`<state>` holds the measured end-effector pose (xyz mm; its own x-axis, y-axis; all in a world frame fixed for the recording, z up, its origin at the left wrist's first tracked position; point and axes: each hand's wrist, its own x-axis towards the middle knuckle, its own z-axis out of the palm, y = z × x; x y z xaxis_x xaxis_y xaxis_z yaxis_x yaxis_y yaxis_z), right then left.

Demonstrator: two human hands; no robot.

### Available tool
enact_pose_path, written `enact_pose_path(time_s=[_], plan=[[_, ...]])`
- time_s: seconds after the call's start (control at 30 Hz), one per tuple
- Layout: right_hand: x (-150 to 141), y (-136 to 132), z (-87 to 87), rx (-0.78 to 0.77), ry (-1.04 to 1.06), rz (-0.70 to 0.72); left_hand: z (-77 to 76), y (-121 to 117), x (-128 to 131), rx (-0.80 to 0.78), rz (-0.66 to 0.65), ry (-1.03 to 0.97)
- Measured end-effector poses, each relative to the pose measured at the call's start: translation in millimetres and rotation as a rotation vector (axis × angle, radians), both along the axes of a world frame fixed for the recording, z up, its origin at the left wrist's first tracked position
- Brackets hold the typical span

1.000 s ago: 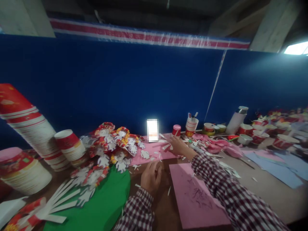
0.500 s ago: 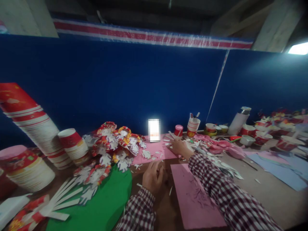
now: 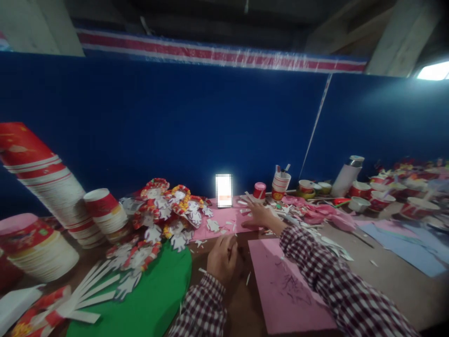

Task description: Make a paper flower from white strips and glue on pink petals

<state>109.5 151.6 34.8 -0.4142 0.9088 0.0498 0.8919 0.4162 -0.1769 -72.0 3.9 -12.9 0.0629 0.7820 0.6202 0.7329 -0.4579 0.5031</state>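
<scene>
Behind my work table (image 3: 354, 276) stands a wide dark blue partition (image 3: 196, 117). On the table, a green sheet (image 3: 150, 290) lies to my left, and a pink sheet with dark scribbles (image 3: 280, 290) lies to my right. Beyond my hands is another pink sheet (image 3: 224, 219), scattered with white paper scraps (image 3: 212, 225), a glowing phone (image 3: 224, 191) upright at its far edge. My right hand (image 3: 261, 216) reaches over that sheet, fingers spread, near a small red cup (image 3: 259, 191); my left hand (image 3: 222, 257) rests nearer me, fingers curled, and I cannot tell whether it grips anything.
</scene>
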Motion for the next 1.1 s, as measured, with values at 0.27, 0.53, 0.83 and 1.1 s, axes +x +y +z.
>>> enact_pose_path(time_s=[0.27, 0.53, 0.83, 1.1], plan=[[-1, 5, -19.1, 0.076, -0.085, -0.027, -2.1, 1, 0, 0.001, 0.013, 0.004], [-14, 10, -2.6, 0.177, 0.091, 0.058, -2.0, 1, 0, 0.007, 0.018, 0.000], [-71, 8, -4.2, -0.033, 0.910, -0.106, -5.0, 6, -3, 0.083, 0.065, -0.033], [-26, -43, 14.6, -0.131, 0.539, 0.223, -6.9, 9, -5, 0.050, 0.021, -0.073]])
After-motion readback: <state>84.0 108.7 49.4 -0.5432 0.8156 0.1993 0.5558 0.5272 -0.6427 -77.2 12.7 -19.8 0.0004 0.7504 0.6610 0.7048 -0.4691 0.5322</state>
